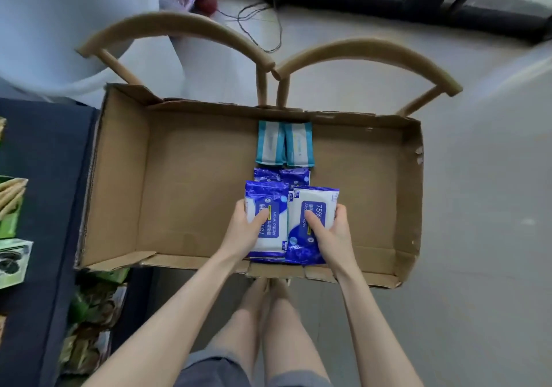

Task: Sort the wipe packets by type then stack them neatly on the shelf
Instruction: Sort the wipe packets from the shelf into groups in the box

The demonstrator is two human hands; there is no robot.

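Two hands reach into a big cardboard box (119,177), seen from the head camera. The left hand (248,231) grasps the left blue packet (263,192). Its thumb lies on top and its fingers (241,207) curl round the left edge. The right hand (331,234) grasps the right blue packet (310,199) the same way, thumb on top and fingers curled round the right edge. Both packets are blue and white and say "Alcohol Wipes". They sit side by side, touching, at the near wall of the box, in the middle. Blue edges of other packets peek out under them.

Just beyond them lie two back blue packets (265,174), partly hidden. Farther still, two teal packets (270,143) lie side by side against the far wall.

The box rests on two wooden chairs (179,25) with curved backs. On the left is a dark blue worktop (44,147) with green packets (10,222) on it. A thin cable (263,28) lies on the grey floor (478,207) past the chairs.
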